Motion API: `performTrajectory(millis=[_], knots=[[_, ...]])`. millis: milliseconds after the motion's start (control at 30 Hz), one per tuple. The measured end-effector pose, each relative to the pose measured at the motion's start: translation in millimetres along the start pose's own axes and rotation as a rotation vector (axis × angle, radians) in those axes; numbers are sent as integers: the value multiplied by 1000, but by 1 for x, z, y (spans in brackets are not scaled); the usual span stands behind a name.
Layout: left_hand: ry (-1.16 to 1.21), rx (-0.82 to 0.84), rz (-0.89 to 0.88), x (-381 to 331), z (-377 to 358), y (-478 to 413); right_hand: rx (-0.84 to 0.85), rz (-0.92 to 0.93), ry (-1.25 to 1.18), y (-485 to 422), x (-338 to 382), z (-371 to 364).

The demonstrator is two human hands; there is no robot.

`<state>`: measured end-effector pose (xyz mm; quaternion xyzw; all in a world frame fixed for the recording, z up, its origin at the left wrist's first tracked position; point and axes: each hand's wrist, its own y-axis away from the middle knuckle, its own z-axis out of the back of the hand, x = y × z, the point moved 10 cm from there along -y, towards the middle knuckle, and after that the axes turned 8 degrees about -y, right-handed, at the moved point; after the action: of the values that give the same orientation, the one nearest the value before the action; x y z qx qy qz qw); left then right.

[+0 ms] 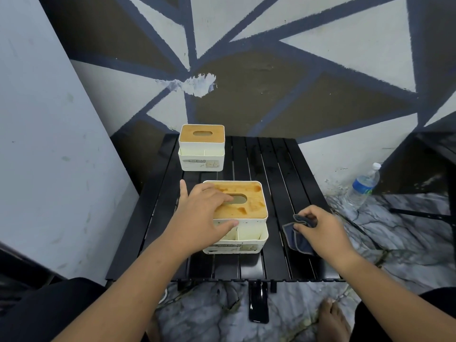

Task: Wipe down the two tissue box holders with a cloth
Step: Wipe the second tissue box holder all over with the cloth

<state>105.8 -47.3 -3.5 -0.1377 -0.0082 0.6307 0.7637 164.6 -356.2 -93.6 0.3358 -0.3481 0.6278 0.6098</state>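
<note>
Two white tissue box holders with wooden lids stand on a black slatted table [283,174]. The near holder [249,206] has dark stains on its lid. My left hand [202,213] lies on its left side, fingers over the lid and thumb against the front wall. The far holder [201,148] stands at the back left with a clean-looking lid, untouched. My right hand [323,230] pinches a dark blue-grey cloth [297,236] that lies on the table just right of the near holder.
A plastic water bottle [364,186] stands on the marble floor to the right of the table. A black phone [258,302] lies on the floor by the table's front edge. A painted wall rises right behind the table, and a grey panel flanks it on the left.
</note>
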Motion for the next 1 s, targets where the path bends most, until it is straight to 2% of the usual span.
performTrajectory(millis=[200, 333, 600, 1000], knots=[[-11, 25, -1, 0, -3, -4, 48, 121, -330, -5, 50, 7], [-3, 24, -7, -1, -4, -3, 134, 203, -392, -7, 87, 0], [39, 14, 14, 1, -5, 0, 164, 80, -615, -14, 100, -17], [44, 6, 21, 1, -3, 2, 145, 63, -645, -13, 106, -23]])
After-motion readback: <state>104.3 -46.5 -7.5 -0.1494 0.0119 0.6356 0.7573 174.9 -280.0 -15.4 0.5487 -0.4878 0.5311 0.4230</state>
